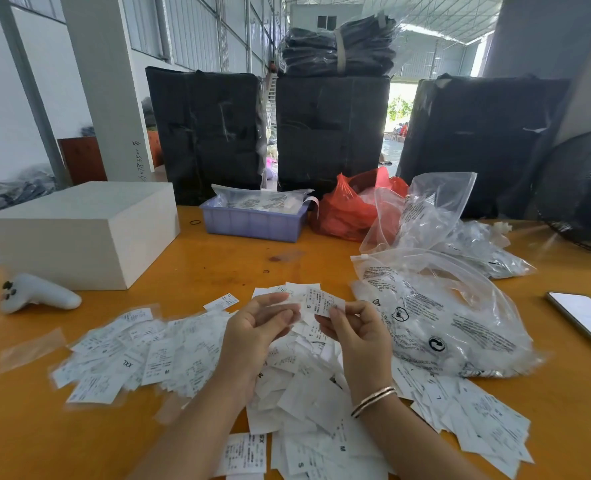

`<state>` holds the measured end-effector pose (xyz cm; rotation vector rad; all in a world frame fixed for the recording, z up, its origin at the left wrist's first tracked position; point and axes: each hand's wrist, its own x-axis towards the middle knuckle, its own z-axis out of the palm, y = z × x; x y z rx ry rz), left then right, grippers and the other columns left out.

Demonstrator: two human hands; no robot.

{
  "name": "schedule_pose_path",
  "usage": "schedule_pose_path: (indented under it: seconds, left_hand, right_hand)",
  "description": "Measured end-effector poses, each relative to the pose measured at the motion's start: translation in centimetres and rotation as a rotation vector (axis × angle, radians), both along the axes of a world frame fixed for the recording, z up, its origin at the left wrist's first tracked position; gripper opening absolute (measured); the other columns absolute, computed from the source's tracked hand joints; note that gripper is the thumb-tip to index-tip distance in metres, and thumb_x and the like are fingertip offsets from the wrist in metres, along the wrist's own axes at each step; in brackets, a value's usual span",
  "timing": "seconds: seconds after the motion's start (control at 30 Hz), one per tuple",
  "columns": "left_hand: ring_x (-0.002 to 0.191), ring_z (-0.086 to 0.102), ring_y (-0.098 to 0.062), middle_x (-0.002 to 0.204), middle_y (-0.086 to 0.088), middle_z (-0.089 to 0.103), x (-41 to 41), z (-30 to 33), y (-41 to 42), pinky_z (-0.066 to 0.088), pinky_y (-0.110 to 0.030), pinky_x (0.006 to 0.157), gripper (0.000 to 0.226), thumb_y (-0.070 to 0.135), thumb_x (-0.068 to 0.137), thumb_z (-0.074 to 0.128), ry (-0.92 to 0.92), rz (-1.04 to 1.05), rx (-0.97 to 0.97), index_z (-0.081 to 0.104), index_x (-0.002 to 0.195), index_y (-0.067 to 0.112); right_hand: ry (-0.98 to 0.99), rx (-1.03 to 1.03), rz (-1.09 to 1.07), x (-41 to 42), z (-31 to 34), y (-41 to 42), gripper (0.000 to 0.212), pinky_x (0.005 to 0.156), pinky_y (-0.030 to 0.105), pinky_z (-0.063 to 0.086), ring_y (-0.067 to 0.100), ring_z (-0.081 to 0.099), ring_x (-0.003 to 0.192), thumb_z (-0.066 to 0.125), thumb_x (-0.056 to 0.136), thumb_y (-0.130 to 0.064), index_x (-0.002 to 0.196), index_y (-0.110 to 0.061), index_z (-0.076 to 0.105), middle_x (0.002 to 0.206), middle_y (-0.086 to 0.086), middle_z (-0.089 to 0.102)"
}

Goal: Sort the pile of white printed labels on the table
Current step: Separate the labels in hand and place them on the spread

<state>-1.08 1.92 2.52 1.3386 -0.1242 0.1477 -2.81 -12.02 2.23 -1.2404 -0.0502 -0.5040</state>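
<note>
Holding one label up off the table, the right hand pinches its lower edge between thumb and fingertips, probably so the print faces the camera for a size check; an "S" reads on its left side, rest of the text too small to make out. Left hand sits just beside it, palm up, fingers loosely curled, touching or lightly holding a few more labels at the fingertips; can't tell if it's a real grip. Both hands hover above the middle of the label pile, which spreads loose across the near half of the table from left to right, no clear separated stacks yet, so my read is sorting is early. Readable sizes in the pile: "XXL" and "M" on the left part, "M", "S" and "XS" near the bottom edge, "L" on the right. Clear plastic bags with printed warning text and a recycling mark lie just right of the hands, partly over the labels; likely the packaging they came from. Purple tray at the back holds more bagged labels. White box far left, phone far right.
</note>
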Motion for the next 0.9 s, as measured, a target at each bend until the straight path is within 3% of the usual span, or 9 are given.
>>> schedule_pose_path:
  seconds: [0.33, 0.63, 0.9]
  left_hand:
    - [0.087, 0.071, -0.008, 0.088, 0.005, 0.076, 0.01, 0.01, -0.02, 0.053, -0.012, 0.066, 0.020, 0.011, 0.080, 0.073, -0.013, 0.077, 0.012, 0.068, 0.098, 0.019]
    - [0.089, 0.072, -0.013, 0.091, -0.002, 0.076, -0.23, 0.16, 0.10, 0.054, -0.015, 0.067, 0.019, 0.010, 0.084, 0.067, -0.008, 0.018, -0.018, 0.067, 0.102, 0.015]
    - [0.087, 0.072, -0.015, 0.089, -0.002, 0.076, -0.63, 0.52, -0.19, 0.054, -0.016, 0.067, 0.032, 0.036, 0.071, 0.067, -0.023, 0.002, -0.021, 0.071, 0.096, 0.017]
  right_hand:
    - [0.009, -0.127, 0.016, -0.23, -0.16, 0.38, 0.012, 0.063, 0.021, 0.056, 0.017, 0.071, 0.069, 0.062, 0.086, 0.000, 0.080, -0.010, 0.060, 0.072, 0.001, 0.073]
    - [0.019, 0.108, 0.006, -0.20, 0.36, -0.09, 0.008, 0.062, 0.021, 0.055, 0.021, 0.072, 0.074, 0.059, 0.087, 0.000, 0.082, -0.006, 0.058, 0.076, 0.009, 0.074]
    - [-0.035, 0.062, 0.007, -0.38, 0.42, 0.28, 0.012, 0.060, 0.021, 0.055, 0.021, 0.072, 0.071, 0.060, 0.086, 0.002, 0.079, -0.008, 0.058, 0.076, 0.007, 0.074]
